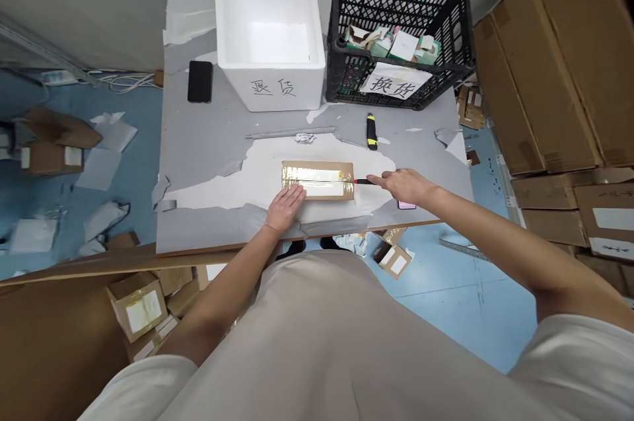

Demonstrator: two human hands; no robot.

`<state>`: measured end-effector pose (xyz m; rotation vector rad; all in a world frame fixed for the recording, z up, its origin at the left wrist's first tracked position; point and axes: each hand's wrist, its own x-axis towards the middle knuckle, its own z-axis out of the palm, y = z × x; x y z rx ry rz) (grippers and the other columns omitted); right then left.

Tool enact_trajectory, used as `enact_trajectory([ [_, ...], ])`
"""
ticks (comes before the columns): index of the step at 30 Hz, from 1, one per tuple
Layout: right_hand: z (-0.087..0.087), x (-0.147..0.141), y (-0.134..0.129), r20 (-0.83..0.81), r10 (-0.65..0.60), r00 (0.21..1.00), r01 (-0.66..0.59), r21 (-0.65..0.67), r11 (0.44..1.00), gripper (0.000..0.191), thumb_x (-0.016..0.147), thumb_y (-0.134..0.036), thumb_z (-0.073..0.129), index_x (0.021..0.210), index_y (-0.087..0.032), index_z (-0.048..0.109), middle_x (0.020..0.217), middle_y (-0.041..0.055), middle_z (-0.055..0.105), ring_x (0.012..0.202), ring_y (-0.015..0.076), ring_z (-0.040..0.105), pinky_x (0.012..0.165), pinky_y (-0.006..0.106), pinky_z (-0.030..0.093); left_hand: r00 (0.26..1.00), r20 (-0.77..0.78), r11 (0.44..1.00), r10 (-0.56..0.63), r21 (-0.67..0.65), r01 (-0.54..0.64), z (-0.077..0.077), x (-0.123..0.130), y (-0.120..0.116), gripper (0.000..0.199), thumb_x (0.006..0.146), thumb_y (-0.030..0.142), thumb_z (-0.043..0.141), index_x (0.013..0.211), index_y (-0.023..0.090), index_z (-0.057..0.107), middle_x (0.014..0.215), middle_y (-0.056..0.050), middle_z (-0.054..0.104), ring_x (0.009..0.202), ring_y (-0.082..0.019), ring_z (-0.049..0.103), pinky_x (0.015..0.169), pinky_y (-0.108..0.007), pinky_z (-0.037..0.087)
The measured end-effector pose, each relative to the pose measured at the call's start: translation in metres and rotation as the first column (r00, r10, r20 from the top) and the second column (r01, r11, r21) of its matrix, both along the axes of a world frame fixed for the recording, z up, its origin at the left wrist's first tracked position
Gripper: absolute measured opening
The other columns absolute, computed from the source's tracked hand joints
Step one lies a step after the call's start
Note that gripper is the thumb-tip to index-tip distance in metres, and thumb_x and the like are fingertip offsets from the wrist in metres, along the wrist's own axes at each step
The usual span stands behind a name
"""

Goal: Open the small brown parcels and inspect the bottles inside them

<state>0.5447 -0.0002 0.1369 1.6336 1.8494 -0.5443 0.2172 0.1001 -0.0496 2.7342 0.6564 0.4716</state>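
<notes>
A small brown cardboard box lies on the table, with clear tape and a white label on top. A dark line runs lengthwise along its tape. My left hand rests on the box's near left corner, fingers stretched out and holding nothing. Closed round a slim red-and-black box cutter, my right hand is just right of the box. The cutter's front end meets the right end of the box; its blade is hard to make out. Under my right hand, a pink-screened device is partly hidden.
A white foam box and a black crate holding small cartons stand at the back. A yellow-and-black cutter, crumpled paper and a black phone lie on the table. Large cartons are stacked at right.
</notes>
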Motion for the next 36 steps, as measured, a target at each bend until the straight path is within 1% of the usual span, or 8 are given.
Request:
enact_trajectory([
  [11,-0.009,0.025,-0.023,-0.088,-0.018,0.996,0.023,0.061,0.998,0.064,0.089,-0.007,0.036,0.147,-0.030,0.030,0.105,0.0116,0.065,0.078,0.0204,0.063,0.065,0.029,0.039,0.995,-0.099,0.999,-0.007,-0.051,0.002,0.009,0.001,0.002,0.053,0.087,0.008,0.032,0.135,0.019,0.052,0.134,-0.010,0.057,0.132,-0.021,0.046,0.108,-0.041,0.039],
  [15,-0.011,0.041,-0.044,-0.165,-0.093,0.982,0.110,0.098,0.989,0.056,0.093,-0.016,0.036,0.147,-0.030,0.032,0.105,0.0105,0.065,0.078,0.0203,0.062,0.064,0.028,0.040,0.993,-0.119,0.999,-0.012,-0.051,0.006,0.019,0.003,0.003,0.050,0.088,0.010,0.032,0.131,0.019,0.056,0.132,-0.010,0.059,0.129,-0.022,0.050,0.104,-0.040,0.040],
  [18,-0.024,0.044,-0.067,-0.328,-0.237,0.914,0.313,0.201,0.928,0.052,0.095,-0.026,0.037,0.147,-0.027,0.034,0.111,0.0107,0.065,0.090,0.0225,0.063,0.072,0.031,0.046,0.992,-0.129,0.999,0.004,-0.043,-0.010,0.033,0.008,0.002,0.043,0.090,0.017,0.037,0.127,0.019,0.058,0.130,-0.011,0.061,0.125,-0.024,0.053,0.101,-0.042,0.040],
  [20,-0.041,0.037,-0.080,-0.487,-0.375,0.789,0.528,0.224,0.819,0.054,0.095,-0.032,0.039,0.148,-0.024,0.033,0.109,0.0097,0.067,0.089,0.0219,0.063,0.076,0.033,0.048,0.988,-0.153,0.999,0.011,-0.036,-0.017,0.044,0.015,0.003,0.039,0.091,0.027,0.042,0.125,0.018,0.058,0.127,-0.013,0.062,0.122,-0.027,0.055,0.100,-0.044,0.040],
  [23,-0.076,0.015,-0.093,-0.715,-0.525,0.463,0.797,0.076,0.599,0.059,0.093,-0.038,0.043,0.149,-0.025,0.030,0.097,0.0058,0.069,0.063,0.0146,0.059,0.066,0.031,0.051,0.980,-0.201,1.000,-0.005,-0.031,-0.001,0.059,0.033,0.012,0.055,0.085,0.048,0.053,0.129,0.015,0.054,0.130,-0.018,0.057,0.125,-0.034,0.049,0.105,-0.049,0.033],
  [28,-0.119,-0.018,-0.100,-0.864,-0.496,-0.086,0.931,-0.247,0.270,0.068,0.087,-0.050,0.050,0.147,-0.024,0.033,0.093,0.0042,0.066,0.046,0.0059,0.046,0.045,0.022,0.043,0.952,-0.307,1.000,-0.009,-0.022,0.002,0.069,0.063,0.033,0.112,0.061,0.070,0.067,0.145,0.006,0.030,0.152,-0.027,0.025,0.142,-0.044,0.018,0.113,-0.059,0.010],
  [31,-0.125,-0.029,-0.101,-0.847,-0.474,-0.242,0.914,-0.363,0.181,0.075,0.082,-0.054,0.054,0.147,-0.024,0.033,0.092,0.0038,0.066,0.045,0.0051,0.045,0.041,0.019,0.039,0.923,-0.384,0.999,-0.020,-0.052,0.000,0.069,0.068,0.037,0.119,0.060,0.073,0.066,0.147,0.005,0.023,0.153,-0.028,0.023,0.142,-0.044,0.016,0.112,-0.060,0.005],
  [36,-0.121,-0.044,-0.101,-0.815,-0.455,-0.358,0.875,-0.463,0.142,0.080,0.079,-0.056,0.059,0.148,-0.026,0.031,0.096,0.0042,0.065,0.045,0.0044,0.044,0.039,0.019,0.037,0.918,-0.397,0.998,-0.012,-0.057,-0.012,0.066,0.067,0.035,0.118,0.061,0.073,0.065,0.148,0.006,0.023,0.152,-0.027,0.025,0.142,-0.044,0.017,0.113,-0.060,0.003],
])
